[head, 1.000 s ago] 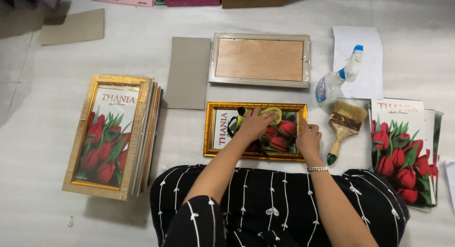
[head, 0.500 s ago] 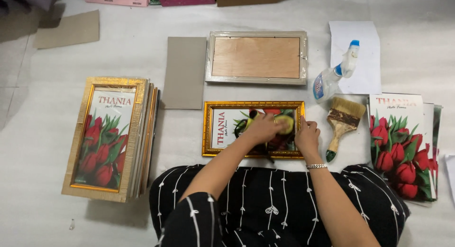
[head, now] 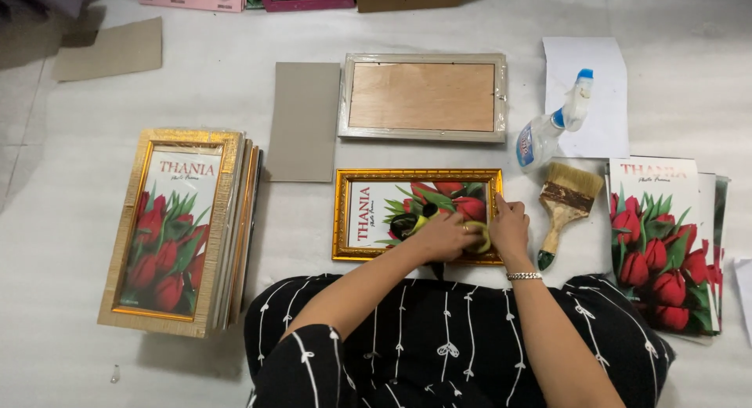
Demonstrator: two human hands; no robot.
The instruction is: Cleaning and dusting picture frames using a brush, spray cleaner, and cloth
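We see a gold picture frame (head: pixel 345 220) lying flat on the white floor (head: pixel 78 189), right in front of our knees. It has a print of red tulips under the glass. Both of our hands are on it, near its right end.

Our left hand (head: pixel 445 237) lies palm down on the glass with the fingers curled over a small yellow-green cloth (head: pixel 483 240). It grips the cloth and presses it on the glass. Something dark with a bit of yellow (head: pixel 411 224) sits just beside this hand on the glass; we cannot tell what it is.

Our right hand (head: pixel 509 228) rests on the right edge of the frame. Its fingers are bent and press down on the frame. It touches the cloth too. A silver bracelet (head: pixel 524 276) is on that wrist.

Just to the right of the frame lies a paint brush (head: pixel 565 204) with a wooden handle. Above the brush lies a spray bottle (head: pixel 548 126) with a blue top, partly on a white sheet of paper (head: pixel 603 63).

Behind the gold frame lies another frame face down (head: pixel 423 97), showing its brown back. A grey cardboard sheet (head: pixel 304 120) lies beside it.

On the left is a stack of gold frames (head: pixel 176 228) with tulip prints. On the right is a pile of loose tulip prints (head: pixel 662 236).
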